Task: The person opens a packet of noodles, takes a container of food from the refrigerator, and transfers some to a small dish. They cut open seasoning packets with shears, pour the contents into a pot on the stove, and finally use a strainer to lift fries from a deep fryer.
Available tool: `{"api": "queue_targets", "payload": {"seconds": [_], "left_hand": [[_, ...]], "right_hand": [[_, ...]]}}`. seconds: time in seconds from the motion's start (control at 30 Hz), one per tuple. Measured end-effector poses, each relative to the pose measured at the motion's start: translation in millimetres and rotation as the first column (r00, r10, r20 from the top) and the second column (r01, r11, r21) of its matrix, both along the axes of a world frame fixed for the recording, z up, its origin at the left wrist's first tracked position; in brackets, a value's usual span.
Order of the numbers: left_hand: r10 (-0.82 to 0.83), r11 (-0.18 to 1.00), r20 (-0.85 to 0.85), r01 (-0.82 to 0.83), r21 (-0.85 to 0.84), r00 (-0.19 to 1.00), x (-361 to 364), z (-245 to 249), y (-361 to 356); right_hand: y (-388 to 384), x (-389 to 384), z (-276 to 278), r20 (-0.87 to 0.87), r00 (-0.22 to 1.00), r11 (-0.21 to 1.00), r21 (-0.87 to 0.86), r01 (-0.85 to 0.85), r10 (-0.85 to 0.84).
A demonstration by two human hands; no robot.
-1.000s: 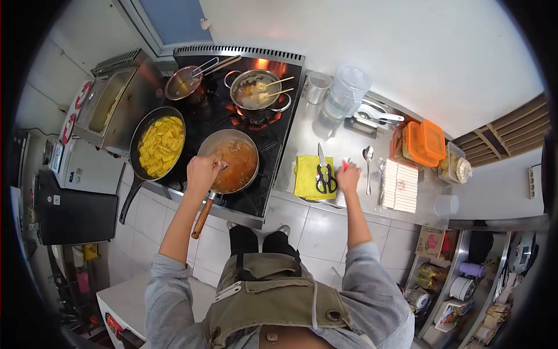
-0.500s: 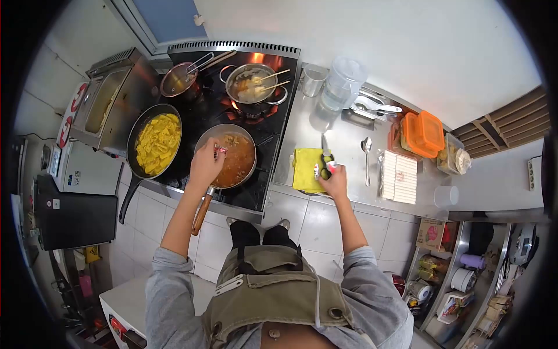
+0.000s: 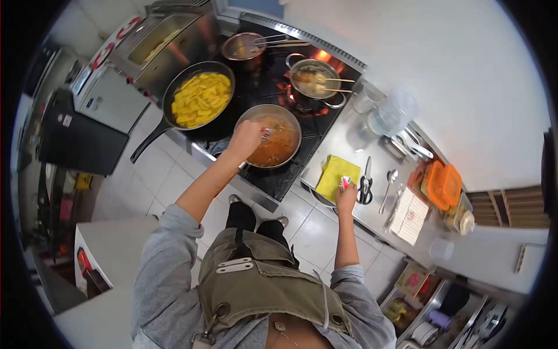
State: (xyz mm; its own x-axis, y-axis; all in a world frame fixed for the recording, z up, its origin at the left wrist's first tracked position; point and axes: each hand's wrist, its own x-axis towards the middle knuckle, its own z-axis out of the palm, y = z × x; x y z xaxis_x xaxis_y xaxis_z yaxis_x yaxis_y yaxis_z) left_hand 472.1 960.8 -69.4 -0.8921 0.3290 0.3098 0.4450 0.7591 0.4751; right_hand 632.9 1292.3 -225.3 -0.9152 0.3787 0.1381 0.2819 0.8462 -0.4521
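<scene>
My left hand (image 3: 247, 139) is closed on a small red and silver packet (image 3: 266, 134) above the frying pan (image 3: 299, 132) of orange-brown sauce. Its contents cannot be made out. At the counter's near edge, my right hand (image 3: 346, 199) pinches a small red and white packet (image 3: 345, 182) over the folded yellow cloth (image 3: 331, 171). Black-handled scissors (image 3: 365, 185) lie just right of the cloth, apart from my fingers. A spoon (image 3: 387, 189) rests farther right.
On the stove, a black pan (image 3: 170, 110) holds yellow slices. Behind are a pot with sticks (image 3: 317, 81) over a flame and a saucepan (image 3: 244, 46). A clear jug (image 3: 394, 112), a white ridged pack (image 3: 407, 220) and orange-lidded containers (image 3: 443, 185) line the counter.
The view has tilted, shifting the stove rightward. My right hand has come away from the scissors, which now lie beside the cloth. My left hand stays over the sauce pan.
</scene>
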Motion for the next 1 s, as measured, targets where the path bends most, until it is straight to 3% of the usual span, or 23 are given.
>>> {"api": "queue_targets", "payload": {"seconds": [0.03,0.1,0.23,0.27,0.33,0.47,0.53,0.77,0.93,1.0], "left_hand": [[0.028,1.000,-0.001,-0.028,0.002,1.000,3.8,8.0,1.9],[0.049,0.984,0.158,-0.020,-0.178,0.986,7.1,22.4,3.5],[0.081,0.948,0.153,-0.029,-0.316,0.985,2.0,12.1,2.9],[0.087,0.950,0.152,-0.036,-0.312,0.984,1.7,11.4,2.6],[-0.015,0.973,-0.050,0.003,-0.233,0.999,3.5,14.6,3.2],[-0.064,0.988,0.022,0.066,-0.141,0.998,10.6,46.2,6.2],[-0.030,0.959,0.064,0.047,-0.280,0.997,12.6,54.3,7.2],[-0.120,0.960,0.081,0.136,-0.246,0.989,7.8,25.3,1.3],[-0.044,0.953,0.172,0.093,-0.289,0.984,11.6,41.1,10.1],[-0.073,0.963,0.098,0.096,-0.252,0.993,2.1,9.5,5.6]], "right_hand": [[-2.0,-0.3,-2.3,-0.001,1.000,1.000,0.002,-0.028,0.028],[-3.3,-1.4,-6.7,0.029,0.998,0.998,-0.045,0.054,-0.053],[1.5,-1.7,-16.8,-0.038,0.995,0.992,-0.084,0.093,-0.097],[5.0,-0.8,-18.3,-0.082,0.992,0.991,-0.104,0.087,-0.095],[-1.5,3.2,5.9,-0.040,0.994,0.982,-0.165,0.096,-0.104],[-6.6,17.5,8.3,-0.038,0.990,0.968,-0.220,0.125,-0.137],[-10.3,27.6,4.5,-0.025,0.989,0.967,-0.215,0.138,-0.146],[-31.5,59.7,31.2,0.021,0.953,0.904,-0.312,0.294,-0.303],[-41.3,63.0,47.7,0.032,0.960,0.914,-0.299,0.276,-0.279],[-38.8,60.6,47.3,-0.024,0.966,0.914,-0.331,0.235,-0.257]]}}
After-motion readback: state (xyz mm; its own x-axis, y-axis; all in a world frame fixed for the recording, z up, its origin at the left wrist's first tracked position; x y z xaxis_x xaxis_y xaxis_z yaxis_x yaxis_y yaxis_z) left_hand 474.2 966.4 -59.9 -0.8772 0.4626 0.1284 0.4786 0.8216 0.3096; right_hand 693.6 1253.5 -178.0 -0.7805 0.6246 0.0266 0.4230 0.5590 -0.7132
